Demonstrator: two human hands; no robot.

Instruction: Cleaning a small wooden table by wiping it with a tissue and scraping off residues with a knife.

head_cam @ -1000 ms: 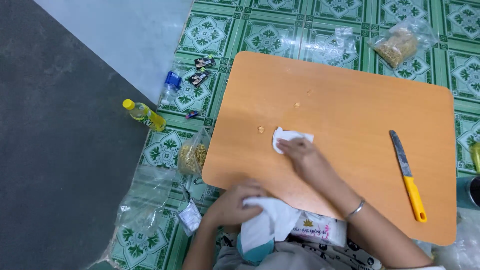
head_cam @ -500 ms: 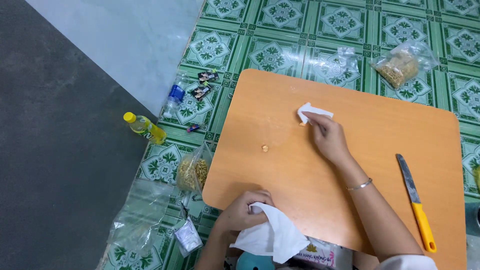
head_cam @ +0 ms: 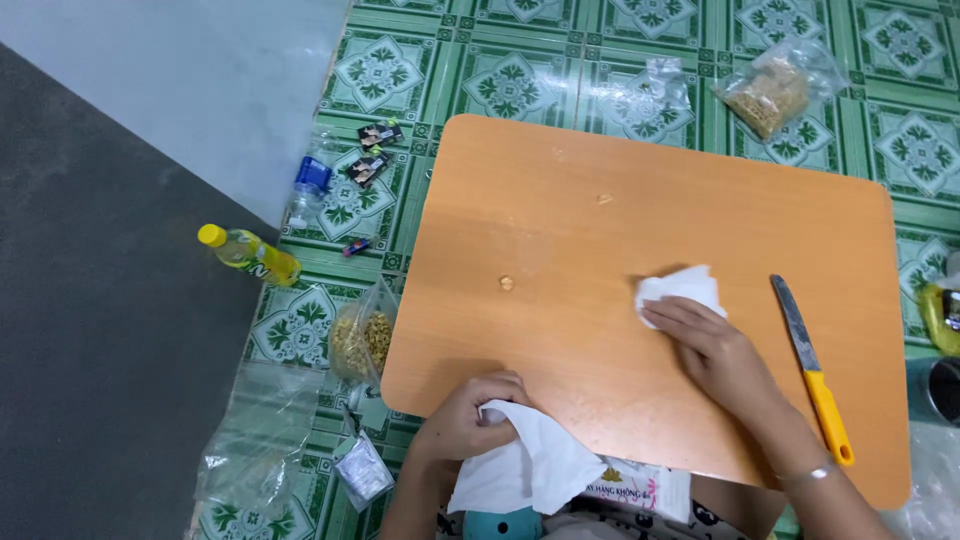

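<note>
Head view: right hand [head_cam: 722, 352] presses a folded tissue [head_cam: 680, 292] flat on the counter [head_cam: 560, 190], fingers extended, not clenched. Left hand [head_cam: 465, 418] clutches a second tissue [head_cam: 530, 465] at the near edge. Crumbs [head_cam: 506, 283] lie apart. Risk: a wide sweep rightward could knock the nearby knife [head_cam: 812, 368] off.

Both forearms are bare, with no sleeve visible up to the lower frame edge. The right hand [head_cam: 718, 358] carries one thin silver-coloured bangle [head_cam: 808, 472] at the wrist; the left hand [head_cam: 470, 415] has no jewellery showing. Rings cannot be made out on either hand.
</note>
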